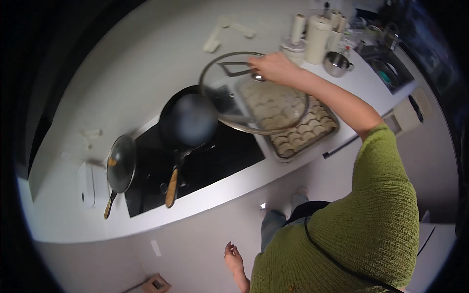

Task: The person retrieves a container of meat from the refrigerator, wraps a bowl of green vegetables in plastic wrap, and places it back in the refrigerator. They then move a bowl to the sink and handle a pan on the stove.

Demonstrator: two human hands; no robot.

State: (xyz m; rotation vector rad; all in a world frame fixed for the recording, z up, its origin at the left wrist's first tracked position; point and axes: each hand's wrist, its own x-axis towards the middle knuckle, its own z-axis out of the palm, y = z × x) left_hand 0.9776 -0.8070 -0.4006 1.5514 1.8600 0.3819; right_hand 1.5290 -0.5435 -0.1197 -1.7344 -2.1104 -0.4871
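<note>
A clear glass lid [234, 127] with a metal rim hangs tilted, my right hand [273, 67] closed on its knob. Through and below the glass shows a rectangular tray [287, 158] with rows of pale, crescent-shaped dumplings [306, 130]. Left of the lid, a black frying pan [194, 119] with a wooden handle is over the black cooktop [220, 161]; its interior has a blurred pale sheen, contents unclear. My left hand [233, 258] hangs low beside my body, away from the counter, fingers loosely curled and holding nothing.
A second pan-like piece [121, 164] with a dark handle stands at the cooktop's left end, near a white box-shaped appliance [89, 183]. Beyond the tray are a cream cylindrical container [317, 40], a steel pot [335, 65] and a sink [401, 78].
</note>
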